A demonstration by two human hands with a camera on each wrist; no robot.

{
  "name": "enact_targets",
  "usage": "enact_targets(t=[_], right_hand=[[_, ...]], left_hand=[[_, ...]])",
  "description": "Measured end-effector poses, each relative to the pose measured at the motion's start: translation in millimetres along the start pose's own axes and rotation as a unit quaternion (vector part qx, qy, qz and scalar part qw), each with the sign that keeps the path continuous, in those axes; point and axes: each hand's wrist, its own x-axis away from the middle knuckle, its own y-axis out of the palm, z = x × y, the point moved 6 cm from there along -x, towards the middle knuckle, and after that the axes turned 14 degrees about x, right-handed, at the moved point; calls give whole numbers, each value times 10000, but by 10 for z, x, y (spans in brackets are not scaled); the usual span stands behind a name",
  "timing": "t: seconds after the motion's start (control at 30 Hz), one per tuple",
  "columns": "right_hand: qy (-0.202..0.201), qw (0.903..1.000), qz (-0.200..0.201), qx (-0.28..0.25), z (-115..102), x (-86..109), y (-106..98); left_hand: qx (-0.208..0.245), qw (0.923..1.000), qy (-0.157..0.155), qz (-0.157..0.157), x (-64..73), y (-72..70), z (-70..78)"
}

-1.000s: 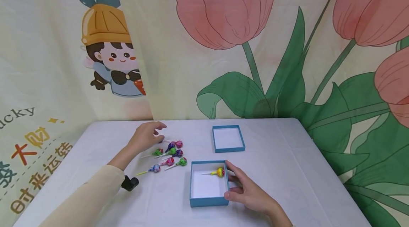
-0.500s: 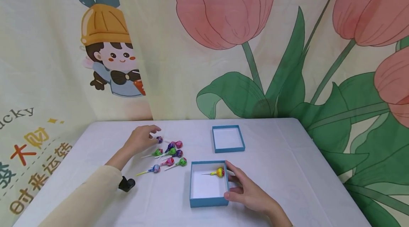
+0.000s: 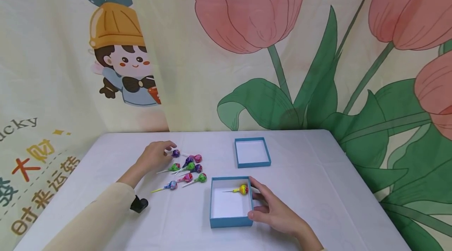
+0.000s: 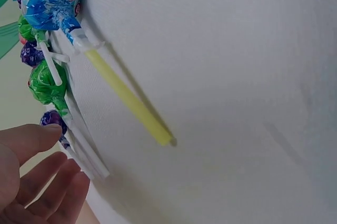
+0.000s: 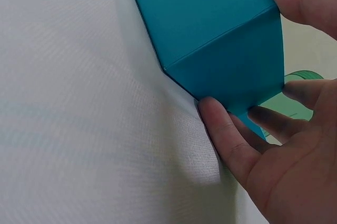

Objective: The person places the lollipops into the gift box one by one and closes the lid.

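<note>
My left hand is at the far left of the lollipop pile, its fingers loosely bent around a purple lollipop. In the left wrist view the thumb overlaps that candy head, and the other fingers lie near the stick with a gap between. The remaining lollipops, green, pink, purple and blue, lie close by; a blue one with a yellow stick is nearest that camera. My right hand holds the right side of a blue open box, fingers and thumb spread along its wall. Inside lies a yellow lollipop.
A shallow blue lid with a white inside lies behind the box. White cloth covers the table. A printed backdrop hangs right behind the table's far edge.
My left hand has drawn back slightly to the left and lower, so the purple lollipop shows more beside its fingers. The right hand and the box have stayed in place.
</note>
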Motion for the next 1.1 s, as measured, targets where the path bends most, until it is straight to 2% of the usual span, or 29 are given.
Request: enact_targets(t=[0.37, 0.73, 1.1], right_hand=[[53, 10000, 7, 4, -17, 6, 2], [63, 10000, 15, 37, -16, 7, -11], [77, 10000, -1, 43, -32, 11, -7]], left_hand=[[-141, 9994, 313, -60, -37, 76, 32], [-137, 9991, 392, -42, -52, 85, 57], [-221, 9993, 317, -19, -52, 80, 52]])
